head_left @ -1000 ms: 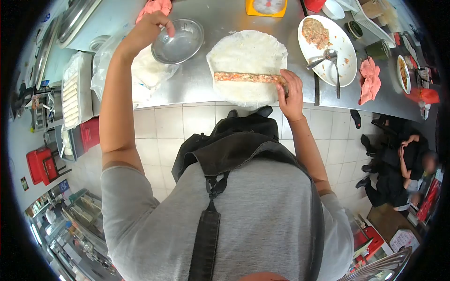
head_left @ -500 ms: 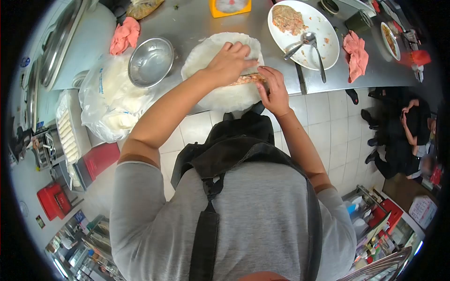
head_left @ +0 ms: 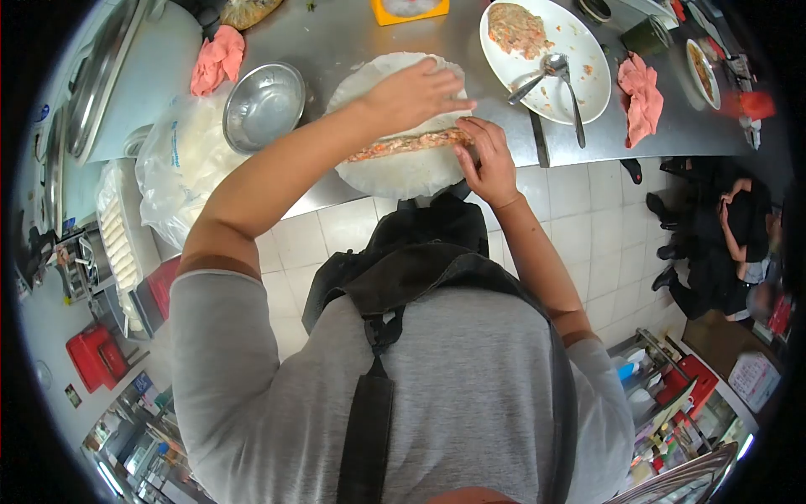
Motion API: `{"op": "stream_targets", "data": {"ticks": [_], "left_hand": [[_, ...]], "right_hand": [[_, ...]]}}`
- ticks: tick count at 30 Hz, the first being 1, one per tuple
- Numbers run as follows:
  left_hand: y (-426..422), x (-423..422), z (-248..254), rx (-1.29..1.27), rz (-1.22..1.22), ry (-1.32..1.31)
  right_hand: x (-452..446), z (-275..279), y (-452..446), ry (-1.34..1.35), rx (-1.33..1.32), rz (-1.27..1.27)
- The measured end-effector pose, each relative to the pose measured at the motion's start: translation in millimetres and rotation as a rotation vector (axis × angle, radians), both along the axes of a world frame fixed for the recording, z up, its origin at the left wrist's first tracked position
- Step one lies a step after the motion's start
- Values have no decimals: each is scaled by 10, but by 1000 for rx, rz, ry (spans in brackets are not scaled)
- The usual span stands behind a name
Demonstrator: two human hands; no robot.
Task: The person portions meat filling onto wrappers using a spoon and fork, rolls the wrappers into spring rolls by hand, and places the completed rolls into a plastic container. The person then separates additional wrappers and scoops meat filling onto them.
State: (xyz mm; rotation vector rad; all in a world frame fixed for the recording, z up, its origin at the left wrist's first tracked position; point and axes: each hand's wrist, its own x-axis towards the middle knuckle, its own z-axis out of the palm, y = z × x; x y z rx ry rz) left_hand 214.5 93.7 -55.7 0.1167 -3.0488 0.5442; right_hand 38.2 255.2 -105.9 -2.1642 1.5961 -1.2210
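A round, thin white wrapper sheet [head_left: 395,181] lies at the front edge of the steel counter, with a strip of pinkish minced filling [head_left: 403,146] across its middle. My left hand [head_left: 420,94] is over the far half of the sheet, fingers stretched out and nothing visible in them. At the right end of the strip, my right hand [head_left: 494,164] has its fingers bent and its thumb apart, touching or very close to the filling. To the right, an oval white plate [head_left: 598,88] holds more minced filling [head_left: 514,32], a spoon [head_left: 537,77] and a fork [head_left: 574,105].
Left of the sheet are a metal bowl [head_left: 264,109] and a plastic bag of white sheets [head_left: 189,181]. A tray of white rolls [head_left: 122,244] stands farther left. Pink cloths [head_left: 640,99] and a yellow scale [head_left: 411,10] are on the counter. People in black sit at right.
My left hand has lifted off the strip and moved away from my body, uncovering the filling. Its fingers have straightened. My right hand stays at the strip's right end.
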Motion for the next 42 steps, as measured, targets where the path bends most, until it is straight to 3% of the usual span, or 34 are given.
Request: {"op": "stream_targets", "data": {"ticks": [4,6,7,9,12,19,21,22,24,26,28,32,34,39,41,42], "left_hand": [[-209,22,-138,-75,88,30],[-339,36,-72,-202,303,-96],[-326,39,-74,-204,312,-95],[-221,-8,-116,-82,42,161],[-33,-74,-220,-121,38,-25],[-345,-128,-208,-302,257,-89],[-423,135,-115,-154,265,246],[-406,290,22,-159,279,246],[-326,691,375,-83,532,134],[-186,1108,860,181,851,118],[-482,1801,583,40,967,-47],[-362,2192,262,103,1051,33],[-313,2230,143,51,970,-8],[-404,2168,313,226,1036,-28],[-482,2165,361,474,1136,86],[-550,2191,417,476,1133,84]], "right_hand": [[7,9,-9,-1,17,-5],[11,-12,9,-2,30,-3],[7,-17,-9,-4,36,-12],[5,-19,-24,-2,32,-11],[20,4,0,-1,37,-12],[21,25,-7,25,24,5],[14,37,-1,22,15,16],[17,43,1,17,12,25],[17,52,-16,26,-4,41],[19,48,-6,30,-19,45],[16,30,-5,77,-15,33],[37,74,-7,138,-67,13],[30,63,-20,150,-48,26],[18,35,-4,172,-26,30],[22,37,-1,169,-26,23],[25,39,4,167,-27,17]]}}
